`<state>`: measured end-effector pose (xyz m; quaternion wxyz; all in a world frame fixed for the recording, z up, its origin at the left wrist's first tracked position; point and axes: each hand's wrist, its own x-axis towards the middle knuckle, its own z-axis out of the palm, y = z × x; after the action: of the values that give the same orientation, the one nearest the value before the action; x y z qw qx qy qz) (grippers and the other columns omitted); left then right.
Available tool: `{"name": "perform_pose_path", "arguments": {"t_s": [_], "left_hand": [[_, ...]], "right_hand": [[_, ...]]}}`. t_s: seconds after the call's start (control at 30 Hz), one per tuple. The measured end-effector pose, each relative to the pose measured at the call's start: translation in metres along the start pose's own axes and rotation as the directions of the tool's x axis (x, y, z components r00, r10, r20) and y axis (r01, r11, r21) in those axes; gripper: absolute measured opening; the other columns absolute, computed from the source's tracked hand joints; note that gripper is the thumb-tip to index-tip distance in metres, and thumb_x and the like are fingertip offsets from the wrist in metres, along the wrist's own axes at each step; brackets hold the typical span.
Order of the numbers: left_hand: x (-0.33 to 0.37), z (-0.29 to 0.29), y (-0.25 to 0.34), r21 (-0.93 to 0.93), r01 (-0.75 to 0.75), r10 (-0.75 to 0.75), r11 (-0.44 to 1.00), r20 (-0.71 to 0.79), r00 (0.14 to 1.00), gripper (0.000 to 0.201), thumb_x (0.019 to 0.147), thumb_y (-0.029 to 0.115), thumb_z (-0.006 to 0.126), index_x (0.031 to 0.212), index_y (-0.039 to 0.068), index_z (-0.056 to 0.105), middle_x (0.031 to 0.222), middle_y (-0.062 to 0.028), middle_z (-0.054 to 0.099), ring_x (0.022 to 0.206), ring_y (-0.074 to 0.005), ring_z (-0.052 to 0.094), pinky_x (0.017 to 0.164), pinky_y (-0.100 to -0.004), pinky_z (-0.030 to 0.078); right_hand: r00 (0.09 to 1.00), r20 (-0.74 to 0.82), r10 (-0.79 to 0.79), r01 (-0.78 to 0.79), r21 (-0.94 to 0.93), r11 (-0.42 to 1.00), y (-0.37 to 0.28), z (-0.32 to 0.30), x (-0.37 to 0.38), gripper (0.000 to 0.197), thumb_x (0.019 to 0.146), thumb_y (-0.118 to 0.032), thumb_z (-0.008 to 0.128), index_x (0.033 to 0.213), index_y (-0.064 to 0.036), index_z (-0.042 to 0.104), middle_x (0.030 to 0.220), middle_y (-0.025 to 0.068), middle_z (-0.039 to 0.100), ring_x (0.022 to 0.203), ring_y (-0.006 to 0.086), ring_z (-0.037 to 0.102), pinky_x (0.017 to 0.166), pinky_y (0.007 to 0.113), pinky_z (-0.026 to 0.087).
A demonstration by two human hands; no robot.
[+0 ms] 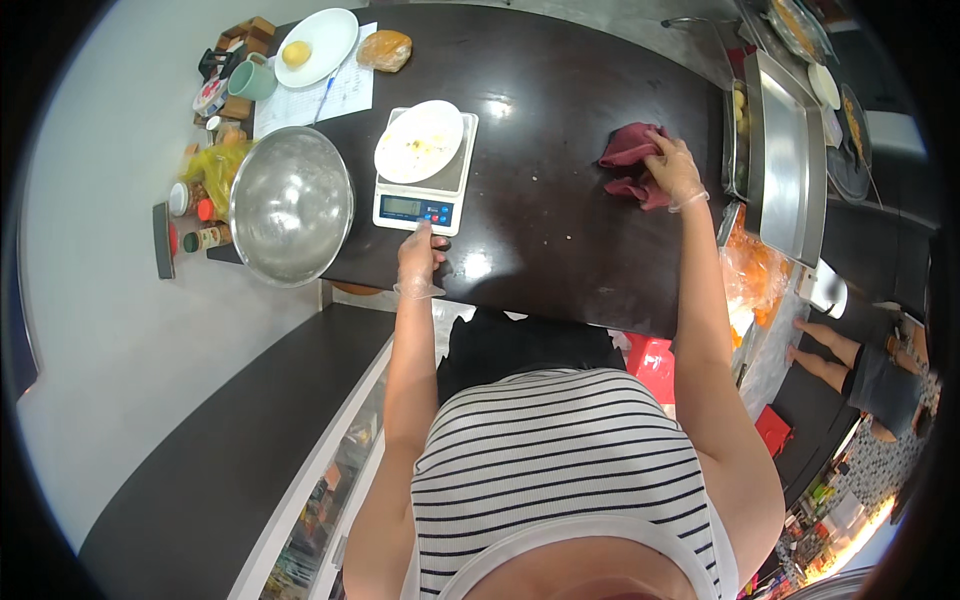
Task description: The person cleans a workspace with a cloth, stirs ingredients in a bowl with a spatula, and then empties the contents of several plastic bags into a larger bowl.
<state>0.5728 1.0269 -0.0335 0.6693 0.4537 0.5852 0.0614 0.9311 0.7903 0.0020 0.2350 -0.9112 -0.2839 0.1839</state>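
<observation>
One maroon cloth [630, 146], probably light, soft, best gathered by a fold, lies near the table's [560, 265] right edge, my right hand [677, 172] closed on it, my empty left hand [418, 258] half-curled at the digital scale [428, 194].

Head cam, L fisheye, looking down
I'm on 1 feed from wearer's head, facing down/fwd: striped top [570, 440] v. close at btm ctr, left hand [417, 260] & right hand [677, 173] mid-dist at dark table [560, 90]. Pic L = wearer's L. FOV v. wide: white wall [120, 200] at L, bystander [888, 392] sideways at R, edges bent, corners black.
</observation>
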Motion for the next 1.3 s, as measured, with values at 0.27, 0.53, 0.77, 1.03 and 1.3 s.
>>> {"name": "perform_pose_path", "arguments": {"t_s": [0.27, 0.53, 0.77, 1.03, 1.3], "left_hand": [[0.001, 0.001, 0.006, -0.020, 0.020, -0.022, 1.000, -0.073, 0.997, 0.034, 0.091, 0.034, 0.048, 0.088, 0.003, 0.059, 0.067, -0.0039, 0.060, 0.042, -0.0080, 0.047, 0.037, -0.0209, 0.032], [0.027, -0.016, 0.012, -0.063, -0.038, 0.023, 0.997, -0.218, 0.976, 0.029, 0.090, 0.032, 0.047, 0.083, 0.005, 0.055, 0.065, -0.0023, 0.057, 0.042, -0.0079, 0.047, 0.037, -0.0220, 0.034], [0.025, -0.004, 0.016, -0.008, -0.101, 0.094, 0.995, -0.282, 0.955, 0.028, 0.088, 0.028, 0.049, 0.083, 0.002, 0.055, 0.067, -0.0047, 0.059, 0.043, -0.0113, 0.050, 0.041, -0.0249, 0.037], [0.020, 0.001, 0.022, 0.243, -0.125, 0.154, 0.962, -0.103, 0.983, 0.040, 0.089, 0.034, 0.047, 0.085, -0.005, 0.058, 0.066, -0.0092, 0.061, 0.046, -0.0150, 0.054, 0.047, -0.0287, 0.044], [0.023, 0.011, 0.042, 0.468, -0.084, 0.064, 0.880, 0.058, 0.996, 0.047, 0.090, 0.039, 0.042, 0.091, -0.005, 0.058, 0.066, -0.0097, 0.058, 0.050, -0.0173, 0.055, 0.049, -0.0301, 0.045]], "right_hand": [[0.963, -0.211, -0.167, 0.063, -0.426, 0.903, -0.082, 0.085, 0.035, 0.036, 0.071, -0.034, 0.064, 0.105, -0.0196, 0.064, 0.109, 0.0090, 0.055, 0.101, 0.0316, 0.053, 0.080, 0.042, 0.048], [0.700, 0.059, -0.712, 0.711, -0.159, 0.685, -0.163, 0.145, 0.038, 0.020, 0.069, -0.010, 0.060, 0.085, -0.0176, 0.068, 0.106, 0.0035, 0.056, 0.098, 0.0270, 0.051, 0.077, 0.042, 0.043], [0.403, 0.452, -0.796, 0.894, -0.010, 0.447, -0.159, 0.140, -0.011, 0.015, 0.068, -0.009, 0.062, 0.079, -0.0183, 0.068, 0.101, 0.0002, 0.057, 0.096, 0.0235, 0.051, 0.080, 0.038, 0.043], [0.842, 0.268, -0.468, 0.332, 0.427, 0.841, -0.085, 0.010, 0.002, 0.033, 0.070, -0.005, 0.046, 0.097, -0.0067, 0.065, 0.111, 0.0129, 0.056, 0.103, 0.0296, 0.053, 0.088, 0.035, 0.045], [0.976, -0.196, -0.098, 0.020, -0.365, 0.931, 0.033, 0.046, 0.016, 0.038, 0.075, -0.008, 0.053, 0.111, -0.0168, 0.062, 0.116, 0.0123, 0.055, 0.105, 0.0331, 0.053, 0.089, 0.041, 0.045]]}}
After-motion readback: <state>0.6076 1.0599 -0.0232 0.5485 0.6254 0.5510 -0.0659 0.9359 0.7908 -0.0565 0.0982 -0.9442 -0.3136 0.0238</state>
